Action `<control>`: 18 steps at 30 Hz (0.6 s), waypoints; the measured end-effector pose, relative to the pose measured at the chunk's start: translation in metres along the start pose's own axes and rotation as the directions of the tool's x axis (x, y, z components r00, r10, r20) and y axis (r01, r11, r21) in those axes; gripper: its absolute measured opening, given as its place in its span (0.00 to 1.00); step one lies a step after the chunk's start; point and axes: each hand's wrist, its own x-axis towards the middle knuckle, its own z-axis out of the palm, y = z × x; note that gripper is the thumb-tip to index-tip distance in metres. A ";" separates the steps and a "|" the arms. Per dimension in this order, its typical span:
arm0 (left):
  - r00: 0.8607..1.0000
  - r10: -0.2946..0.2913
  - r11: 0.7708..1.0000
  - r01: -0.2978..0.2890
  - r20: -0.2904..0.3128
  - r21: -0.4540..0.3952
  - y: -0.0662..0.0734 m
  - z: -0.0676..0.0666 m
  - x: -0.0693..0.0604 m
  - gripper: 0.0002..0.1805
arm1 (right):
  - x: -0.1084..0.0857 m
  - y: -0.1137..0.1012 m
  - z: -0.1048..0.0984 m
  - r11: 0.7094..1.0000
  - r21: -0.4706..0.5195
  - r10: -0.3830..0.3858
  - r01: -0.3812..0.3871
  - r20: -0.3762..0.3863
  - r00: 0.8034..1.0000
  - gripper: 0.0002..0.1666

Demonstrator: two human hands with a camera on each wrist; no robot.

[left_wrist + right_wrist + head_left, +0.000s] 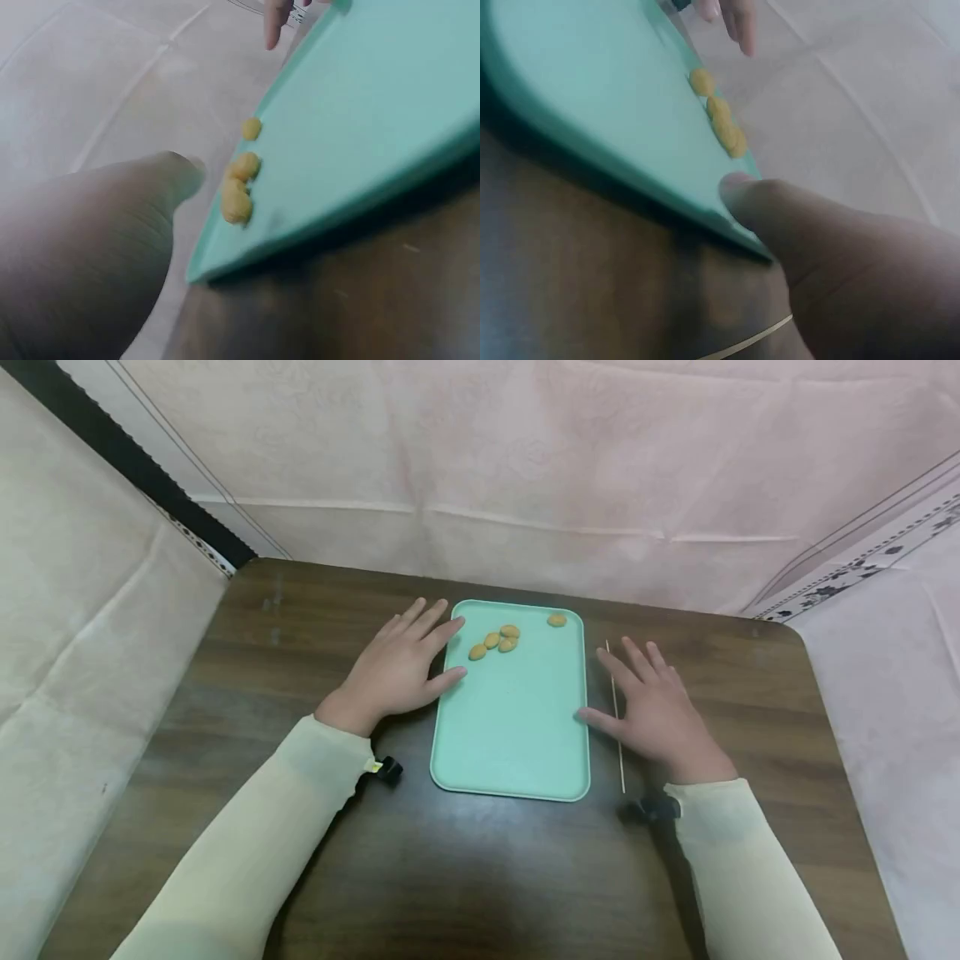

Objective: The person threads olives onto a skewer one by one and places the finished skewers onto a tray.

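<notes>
A mint-green tray [517,727] lies on the wooden table. Several small tan oval pieces [492,640], nut-like in look, form a loose cluster near its far left corner; one more tan piece [557,620] sits apart at the far right corner. My left hand [397,664] is spread at the tray's left edge, its thumb and index finger reaching the rim. At the right edge, my right hand [652,706] is spread too, thumb at the rim, above a thin wooden skewer [621,768]. Neither hand holds anything. Whether the fingers touch the tray is unclear.
Brown tabletop [480,877] surrounds the tray. Pale cloth [525,468] hangs behind the table's far edge and along both sides. A black strip [150,468] runs down to the far left corner. Small dark devices [388,771] are strapped at the wrists.
</notes>
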 end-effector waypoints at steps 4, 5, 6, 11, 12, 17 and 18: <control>0.999 0.038 0.999 -0.038 0.010 0.033 0.009 -0.006 0.015 0.42 | 0.004 -0.003 -0.009 0.999 -0.033 -0.037 0.038 0.040 0.999 0.64; 0.999 0.045 0.998 -0.045 0.013 0.044 0.012 -0.008 0.018 0.42 | 0.005 -0.004 -0.012 0.998 -0.043 -0.046 0.048 0.046 0.998 0.64; 0.999 0.048 0.997 -0.049 0.019 0.054 0.015 -0.009 0.021 0.41 | 0.006 -0.005 -0.015 0.997 -0.048 -0.055 0.058 0.045 0.997 0.63; 0.998 0.054 0.992 -0.057 0.030 0.116 0.030 -0.008 0.032 0.40 | 0.008 -0.012 -0.027 0.996 -0.055 -0.068 0.070 0.037 0.997 0.53; 0.998 0.047 0.991 -0.051 0.035 0.126 0.032 -0.008 0.033 0.39 | 0.008 -0.013 -0.030 0.996 -0.056 -0.064 0.066 0.037 0.997 0.50; 0.996 -0.035 0.989 0.022 0.084 0.149 0.039 -0.008 0.040 0.34 | 0.005 -0.013 -0.040 0.997 -0.075 0.011 -0.005 0.078 0.997 0.40; 0.994 -0.055 0.988 0.041 0.095 0.148 0.039 -0.009 0.041 0.33 | 0.003 -0.013 -0.042 0.997 -0.073 0.033 -0.026 0.098 0.995 0.40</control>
